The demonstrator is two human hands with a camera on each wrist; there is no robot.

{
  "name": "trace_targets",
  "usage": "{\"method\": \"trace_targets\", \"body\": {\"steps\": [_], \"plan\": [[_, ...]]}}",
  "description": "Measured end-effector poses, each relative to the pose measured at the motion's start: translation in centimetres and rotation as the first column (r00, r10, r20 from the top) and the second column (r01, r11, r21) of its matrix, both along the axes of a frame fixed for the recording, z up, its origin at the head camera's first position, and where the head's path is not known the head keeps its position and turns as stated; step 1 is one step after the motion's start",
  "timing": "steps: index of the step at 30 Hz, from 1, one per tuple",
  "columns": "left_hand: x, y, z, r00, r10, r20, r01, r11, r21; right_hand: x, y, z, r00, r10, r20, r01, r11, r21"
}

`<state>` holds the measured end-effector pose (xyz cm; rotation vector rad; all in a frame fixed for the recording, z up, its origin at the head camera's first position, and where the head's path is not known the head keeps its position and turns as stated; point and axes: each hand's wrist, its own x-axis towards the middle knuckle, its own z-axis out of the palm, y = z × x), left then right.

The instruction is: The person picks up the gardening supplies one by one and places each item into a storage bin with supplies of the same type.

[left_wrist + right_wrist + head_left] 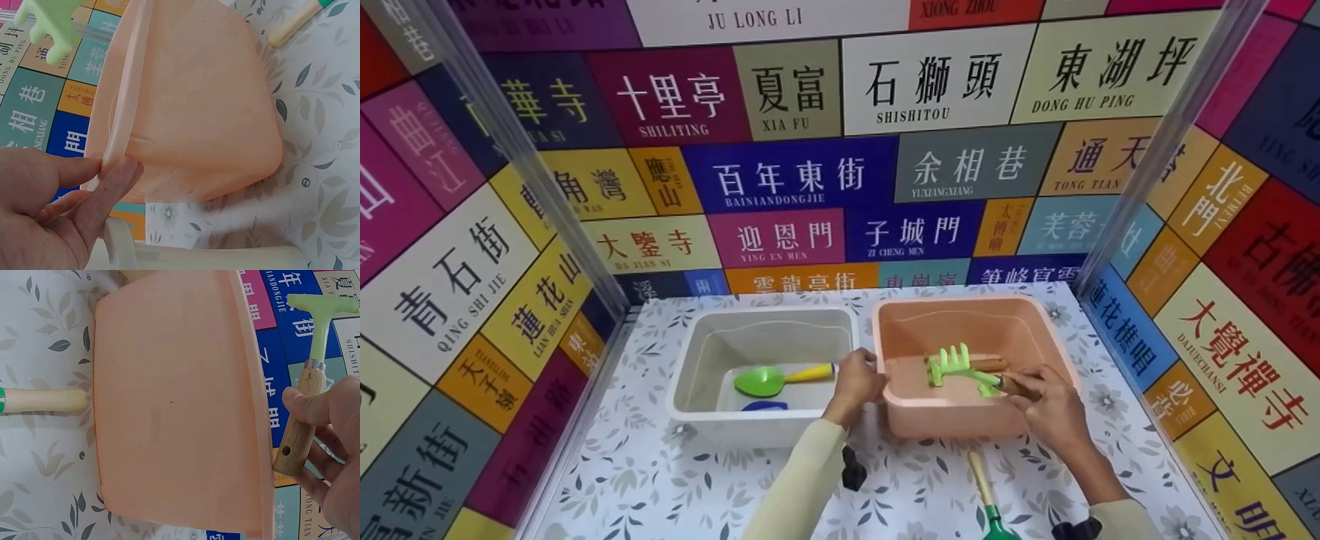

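Note:
In the head view my right hand (1054, 409) grips the wooden handle of a small light-green hand rake (958, 361), its tines raised over the peach plastic bin (952, 416). The right wrist view shows thumb and fingers around that rake's handle (301, 424), beside the bin's rim (256, 382). My left hand (859, 382) pinches the left rim of the same bin; in the left wrist view, thumb and fingertips meet on the rim (126, 107). Inside the bin lie other light-green pieces (934, 373) and a wooden handle (990, 364), partly hidden behind the rake.
Left of the peach bin stands a white bin (761, 421) holding a green trowel with a yellow handle (761, 381) and a partly hidden blue object (765, 406). A wooden-handled green tool (984, 484) lies in front on the leaf-patterned tabletop. Sign-covered walls (791, 176) enclose the table.

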<state>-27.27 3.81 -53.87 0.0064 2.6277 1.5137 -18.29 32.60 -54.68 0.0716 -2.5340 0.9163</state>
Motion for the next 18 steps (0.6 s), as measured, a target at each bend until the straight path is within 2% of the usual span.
{"method": "trace_targets", "body": {"steps": [3,6,12,18], "plan": [[-0.2,0.0,-0.1,1.0,0.003,0.025,-0.004,1.0,0.024,-0.5,0.0,0.1,1.0,0.01,0.005,-0.01,1.0,0.008],[-0.3,0.1,-0.2,0.998,0.0,0.059,-0.003,0.999,0.045,-0.7,0.0,0.2,0.999,0.008,0.045,-0.009,1.0,0.007],[-0.1,0.1,0.0,0.999,-0.002,0.049,0.0,0.999,0.039,-1.4,0.1,0.2,0.992,-0.001,0.13,0.003,1.0,-0.016],[-0.2,0.2,0.1,0.998,0.002,0.059,-0.004,0.999,0.039,-2.1,0.2,0.2,0.989,-0.007,0.15,0.009,1.0,-0.015]]}}
